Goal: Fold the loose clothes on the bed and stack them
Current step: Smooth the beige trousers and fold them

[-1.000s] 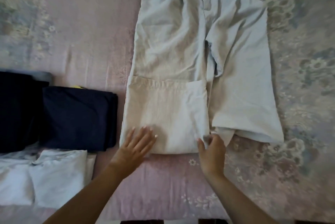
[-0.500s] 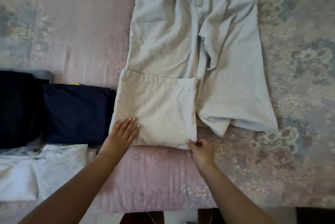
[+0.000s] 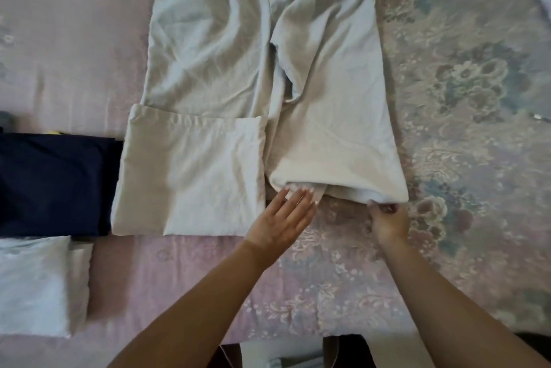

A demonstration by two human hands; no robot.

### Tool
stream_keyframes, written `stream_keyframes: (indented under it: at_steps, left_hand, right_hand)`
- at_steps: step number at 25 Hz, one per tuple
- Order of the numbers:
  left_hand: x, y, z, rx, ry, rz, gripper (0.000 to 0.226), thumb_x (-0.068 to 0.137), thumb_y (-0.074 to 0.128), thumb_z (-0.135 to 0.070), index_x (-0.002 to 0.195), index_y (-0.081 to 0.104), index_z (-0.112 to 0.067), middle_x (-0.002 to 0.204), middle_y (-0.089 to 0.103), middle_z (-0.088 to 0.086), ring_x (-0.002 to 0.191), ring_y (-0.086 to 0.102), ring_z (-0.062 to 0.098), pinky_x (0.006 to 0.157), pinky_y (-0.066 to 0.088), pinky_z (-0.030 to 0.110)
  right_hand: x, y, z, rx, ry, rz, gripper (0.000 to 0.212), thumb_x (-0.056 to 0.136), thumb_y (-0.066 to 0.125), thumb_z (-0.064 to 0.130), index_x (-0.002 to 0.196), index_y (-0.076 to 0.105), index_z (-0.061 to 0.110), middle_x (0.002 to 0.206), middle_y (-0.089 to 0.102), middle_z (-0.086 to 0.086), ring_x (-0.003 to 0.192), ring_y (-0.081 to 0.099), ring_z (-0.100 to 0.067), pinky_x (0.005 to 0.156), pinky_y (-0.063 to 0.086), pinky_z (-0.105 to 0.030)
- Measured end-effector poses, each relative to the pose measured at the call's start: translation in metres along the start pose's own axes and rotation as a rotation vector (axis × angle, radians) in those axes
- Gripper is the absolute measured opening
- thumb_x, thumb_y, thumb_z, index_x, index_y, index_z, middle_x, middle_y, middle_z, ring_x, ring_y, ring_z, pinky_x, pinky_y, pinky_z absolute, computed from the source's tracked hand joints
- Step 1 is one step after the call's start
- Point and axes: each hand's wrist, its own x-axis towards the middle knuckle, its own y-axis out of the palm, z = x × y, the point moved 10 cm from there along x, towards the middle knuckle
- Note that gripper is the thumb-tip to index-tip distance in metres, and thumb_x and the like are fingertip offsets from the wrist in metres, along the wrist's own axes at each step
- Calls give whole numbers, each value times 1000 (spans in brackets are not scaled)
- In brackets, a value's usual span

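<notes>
You stand at the edge of a floral bedspread (image 3: 465,99) with pale trousers (image 3: 226,48) spread flat before you, waistband at the far side, hems nearest you. The trousers' left leg (image 3: 190,174) is already doubled back on itself; the right leg (image 3: 334,135) is mid-fold, its hem bunched at the near edge. Your left hand (image 3: 284,220) lies flat, fingers straight and close together, tips on the inner corner of that right hem. Your right hand (image 3: 386,218) pinches the hem's outer corner between thumb and curled fingers. To the left of the trousers sit a folded navy garment (image 3: 53,183) and, nearer you, folded white cloth (image 3: 35,284). By the look of it, the next move calls for evening the right leg's fold with the left's before halving the trousers and stacking them.
</notes>
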Motion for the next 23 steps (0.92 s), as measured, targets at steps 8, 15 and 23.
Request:
stream_keyframes:
  at_steps: [8,15,23]
  left_hand:
    - [75,-45,83,-58,-143,-304,21,89,52,-16,84,71,-9,92,69,13,82,67,29,69,50,36]
    - [67,-50,171,-13,-946,-321,30,84,56,-5,113,63,1,112,63,22,98,64,38,82,51,47]
    - [104,18,67,247,-232,-51,50,87,37,-14,135,50,-8,136,54,13,126,51,29,102,44,42]
  right_hand:
    - [42,-9,140,69,-457,177,11,88,65,19,89,58,11,81,59,-1,67,50,-3,58,37,-10]
    - [77,43,224,-35,-479,355,41,86,67,20,123,50,15,116,54,0,105,53,-13,83,45,-17]
    - [118,45,145,-168,-268,219,37,83,65,14,117,56,3,110,62,-10,97,59,-24,75,41,-27]
